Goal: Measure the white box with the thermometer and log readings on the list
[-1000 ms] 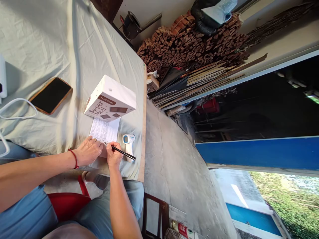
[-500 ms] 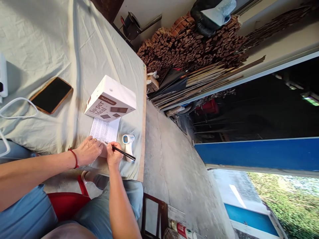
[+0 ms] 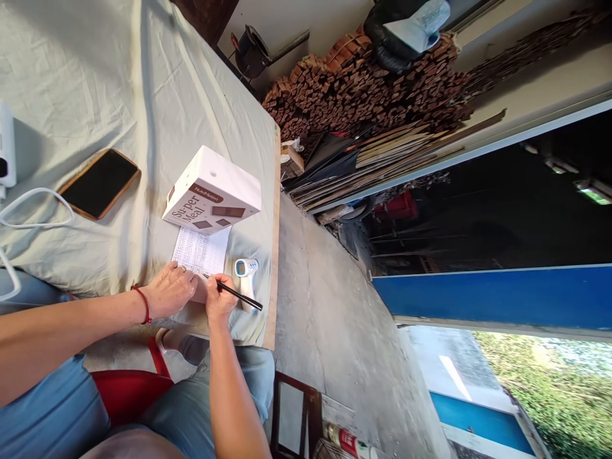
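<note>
A person seated at a cloth-covered table (image 3: 100,70) grips a black pen (image 3: 241,296) in the right hand (image 3: 220,301), its tip at a densely printed or written sheet of paper (image 3: 204,250) on the near side of a "NutriMotion Su-per Meal" carton (image 3: 210,191). The left hand (image 3: 173,288), fingers loosely bent, rests palm-down on the sheet, farther from the carton than the lines of text. A white infrared thermometer (image 3: 245,280) lies to the carton's near right, partly behind the pen; a smartphone (image 3: 99,183) lies to the carton's left.
</note>
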Demonstrator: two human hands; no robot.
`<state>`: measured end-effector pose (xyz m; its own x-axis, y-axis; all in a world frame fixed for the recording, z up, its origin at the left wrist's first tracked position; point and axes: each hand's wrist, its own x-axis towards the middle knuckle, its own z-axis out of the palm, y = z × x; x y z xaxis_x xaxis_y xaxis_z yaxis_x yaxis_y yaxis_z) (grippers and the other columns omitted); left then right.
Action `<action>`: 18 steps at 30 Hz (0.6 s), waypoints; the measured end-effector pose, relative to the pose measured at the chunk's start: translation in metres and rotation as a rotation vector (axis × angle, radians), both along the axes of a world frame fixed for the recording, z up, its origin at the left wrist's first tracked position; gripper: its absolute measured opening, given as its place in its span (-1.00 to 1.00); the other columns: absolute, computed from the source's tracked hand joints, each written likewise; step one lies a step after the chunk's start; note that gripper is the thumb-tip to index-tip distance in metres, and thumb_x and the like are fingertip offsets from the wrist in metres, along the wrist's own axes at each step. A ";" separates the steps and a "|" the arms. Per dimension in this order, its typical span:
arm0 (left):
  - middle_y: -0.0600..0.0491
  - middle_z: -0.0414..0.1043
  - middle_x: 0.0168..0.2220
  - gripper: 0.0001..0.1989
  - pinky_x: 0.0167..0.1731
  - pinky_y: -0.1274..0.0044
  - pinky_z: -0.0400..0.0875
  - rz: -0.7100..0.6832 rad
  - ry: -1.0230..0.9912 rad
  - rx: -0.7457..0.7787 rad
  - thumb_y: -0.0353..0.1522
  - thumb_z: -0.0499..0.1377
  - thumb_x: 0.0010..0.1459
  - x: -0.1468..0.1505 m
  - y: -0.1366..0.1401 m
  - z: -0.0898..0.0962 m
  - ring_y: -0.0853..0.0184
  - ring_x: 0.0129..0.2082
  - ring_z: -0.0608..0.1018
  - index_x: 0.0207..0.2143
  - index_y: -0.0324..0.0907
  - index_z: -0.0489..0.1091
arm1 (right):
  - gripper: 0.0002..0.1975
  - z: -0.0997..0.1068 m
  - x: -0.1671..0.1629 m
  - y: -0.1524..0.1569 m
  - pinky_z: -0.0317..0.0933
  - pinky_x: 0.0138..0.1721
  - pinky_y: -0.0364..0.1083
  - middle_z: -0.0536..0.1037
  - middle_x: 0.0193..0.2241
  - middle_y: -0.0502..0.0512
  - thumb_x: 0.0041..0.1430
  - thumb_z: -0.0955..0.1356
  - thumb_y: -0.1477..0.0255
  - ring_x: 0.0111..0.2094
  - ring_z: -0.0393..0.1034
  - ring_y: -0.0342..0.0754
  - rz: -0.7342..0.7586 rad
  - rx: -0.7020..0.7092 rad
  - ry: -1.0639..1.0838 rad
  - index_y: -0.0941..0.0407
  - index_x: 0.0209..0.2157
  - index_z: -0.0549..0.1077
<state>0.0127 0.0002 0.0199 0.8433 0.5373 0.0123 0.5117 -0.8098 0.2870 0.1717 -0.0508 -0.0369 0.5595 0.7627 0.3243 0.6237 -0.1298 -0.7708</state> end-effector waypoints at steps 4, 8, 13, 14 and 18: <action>-0.17 0.51 -0.29 -0.76 -0.13 0.35 0.26 0.002 -0.008 -0.001 -0.57 0.02 0.18 0.000 0.000 -0.001 0.14 -0.23 0.54 -0.20 -0.34 0.46 | -0.71 -0.001 0.000 0.000 0.22 -0.44 -0.14 0.43 -0.59 -0.04 0.09 0.30 0.17 -0.55 0.28 -0.14 -0.007 0.011 -0.001 0.11 -0.48 0.38; -0.16 0.50 -0.29 -0.80 -0.12 0.36 0.25 0.019 -0.030 -0.020 -0.56 0.06 0.18 0.000 0.000 0.000 0.16 -0.24 0.54 -0.21 -0.33 0.46 | -0.72 -0.001 -0.001 0.000 0.21 -0.45 -0.15 0.42 -0.60 -0.05 0.11 0.28 0.18 -0.56 0.27 -0.15 -0.007 0.007 -0.013 0.11 -0.47 0.38; -0.18 0.50 -0.29 -0.78 -0.14 0.35 0.25 0.008 -0.016 -0.012 -0.56 0.04 0.18 -0.001 -0.001 0.001 0.13 -0.24 0.53 -0.20 -0.34 0.45 | -0.71 -0.001 0.000 0.001 0.20 -0.46 -0.15 0.41 -0.61 -0.05 0.09 0.28 0.17 -0.56 0.26 -0.15 -0.001 0.003 -0.020 0.11 -0.48 0.37; -0.19 0.50 -0.29 -0.77 -0.14 0.35 0.25 0.003 -0.009 -0.009 -0.56 0.03 0.19 -0.001 -0.001 0.001 0.13 -0.24 0.53 -0.20 -0.35 0.45 | -0.71 -0.001 0.000 0.000 0.20 -0.47 -0.15 0.41 -0.61 -0.05 0.08 0.28 0.17 -0.57 0.26 -0.15 -0.002 0.002 -0.017 0.11 -0.48 0.37; -0.19 0.50 -0.27 -0.76 -0.13 0.34 0.25 -0.003 -0.006 -0.010 -0.57 0.01 0.18 -0.001 0.000 0.002 0.13 -0.23 0.54 -0.19 -0.35 0.46 | -0.72 -0.001 0.001 0.000 0.20 -0.47 -0.14 0.41 -0.61 -0.04 0.08 0.28 0.18 -0.57 0.25 -0.14 -0.041 0.019 -0.013 0.11 -0.48 0.37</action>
<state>0.0120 0.0001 0.0221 0.8449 0.5348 0.0126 0.5074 -0.8085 0.2981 0.1726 -0.0510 -0.0383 0.5861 0.7327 0.3459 0.6282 -0.1413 -0.7651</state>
